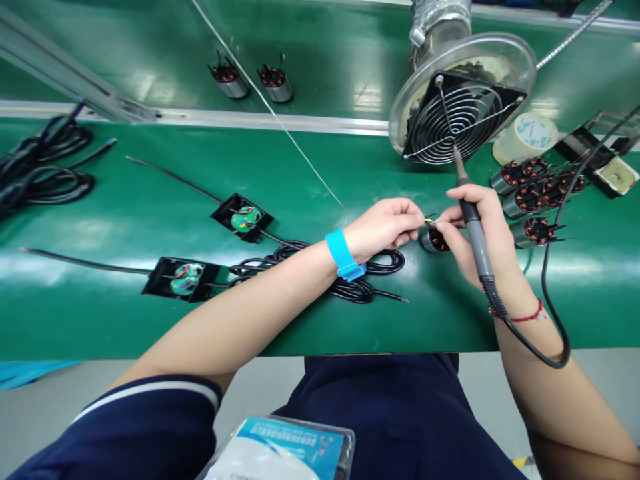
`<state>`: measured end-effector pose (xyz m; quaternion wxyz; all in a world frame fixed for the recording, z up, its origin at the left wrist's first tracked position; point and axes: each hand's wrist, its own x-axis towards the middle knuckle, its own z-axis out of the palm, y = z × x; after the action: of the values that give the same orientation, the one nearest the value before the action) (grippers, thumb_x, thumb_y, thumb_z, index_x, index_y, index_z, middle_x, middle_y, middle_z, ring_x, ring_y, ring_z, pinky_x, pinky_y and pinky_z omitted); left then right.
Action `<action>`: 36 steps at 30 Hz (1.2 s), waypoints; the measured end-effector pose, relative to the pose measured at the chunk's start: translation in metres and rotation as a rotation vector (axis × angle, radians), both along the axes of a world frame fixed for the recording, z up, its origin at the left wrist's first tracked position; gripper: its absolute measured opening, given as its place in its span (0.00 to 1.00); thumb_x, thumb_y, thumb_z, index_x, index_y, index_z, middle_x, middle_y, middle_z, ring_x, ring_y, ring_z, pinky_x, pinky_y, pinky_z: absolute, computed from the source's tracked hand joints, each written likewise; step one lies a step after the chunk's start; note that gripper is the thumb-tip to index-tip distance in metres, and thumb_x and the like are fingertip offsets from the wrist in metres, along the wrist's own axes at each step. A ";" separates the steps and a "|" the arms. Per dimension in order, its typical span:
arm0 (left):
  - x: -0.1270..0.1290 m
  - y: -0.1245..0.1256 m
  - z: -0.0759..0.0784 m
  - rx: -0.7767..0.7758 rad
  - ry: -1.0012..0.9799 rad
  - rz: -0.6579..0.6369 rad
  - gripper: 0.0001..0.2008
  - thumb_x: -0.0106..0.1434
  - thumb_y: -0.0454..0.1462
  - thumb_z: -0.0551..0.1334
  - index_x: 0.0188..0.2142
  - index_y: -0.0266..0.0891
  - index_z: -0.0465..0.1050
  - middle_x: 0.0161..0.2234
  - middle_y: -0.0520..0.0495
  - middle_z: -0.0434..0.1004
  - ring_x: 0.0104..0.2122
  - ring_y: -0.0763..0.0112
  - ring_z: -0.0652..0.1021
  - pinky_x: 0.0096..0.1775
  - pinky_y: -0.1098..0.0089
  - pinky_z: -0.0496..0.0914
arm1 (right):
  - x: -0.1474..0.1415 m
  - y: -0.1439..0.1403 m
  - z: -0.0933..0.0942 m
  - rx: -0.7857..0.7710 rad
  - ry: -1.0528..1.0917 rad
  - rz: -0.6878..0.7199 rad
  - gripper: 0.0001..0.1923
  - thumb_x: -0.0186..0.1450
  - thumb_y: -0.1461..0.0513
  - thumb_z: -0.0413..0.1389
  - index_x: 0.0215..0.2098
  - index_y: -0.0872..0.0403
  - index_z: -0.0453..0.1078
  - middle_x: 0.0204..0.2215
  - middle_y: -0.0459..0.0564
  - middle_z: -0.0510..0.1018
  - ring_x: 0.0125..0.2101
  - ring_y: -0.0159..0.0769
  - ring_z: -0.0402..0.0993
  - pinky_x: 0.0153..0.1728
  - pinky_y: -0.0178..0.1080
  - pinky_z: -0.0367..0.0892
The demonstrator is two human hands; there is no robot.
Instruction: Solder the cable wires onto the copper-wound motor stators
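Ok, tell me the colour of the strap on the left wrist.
Bright blue wrist strap, clearest in the head view.

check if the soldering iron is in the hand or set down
In the hand: the right hand grips the soldering iron, tip raised toward the fan guard.

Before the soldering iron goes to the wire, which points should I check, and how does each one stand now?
1. Wire held: the left hand pinches a yellow wire at its fingertips: ok.
2. Motor stator steadied: the right hand touches it on the green bench: ok.
3. Soldering iron grip: it rests in the right hand with the tip pointing up toward the fan guard, away from the wire: not ok.
4. Blue wrist strap worn on the left wrist: ok.
5. Tip hot and tinned: cannot tell.
6. Iron cord loops clear of the stator: ok.
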<state>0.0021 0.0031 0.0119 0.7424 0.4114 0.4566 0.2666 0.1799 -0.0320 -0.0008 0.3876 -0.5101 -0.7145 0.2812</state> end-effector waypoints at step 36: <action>-0.003 0.002 0.002 0.006 -0.045 0.007 0.13 0.65 0.24 0.58 0.24 0.35 0.63 0.16 0.57 0.65 0.13 0.87 0.59 0.16 0.80 0.50 | -0.003 0.001 -0.008 0.073 -0.026 -0.028 0.27 0.65 0.61 0.60 0.60 0.42 0.61 0.33 0.43 0.79 0.29 0.35 0.76 0.36 0.42 0.76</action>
<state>-0.0009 0.0051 0.0135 0.7503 0.4060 0.4405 0.2795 0.1771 -0.0307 -0.0083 0.4005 -0.5093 -0.7220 0.2426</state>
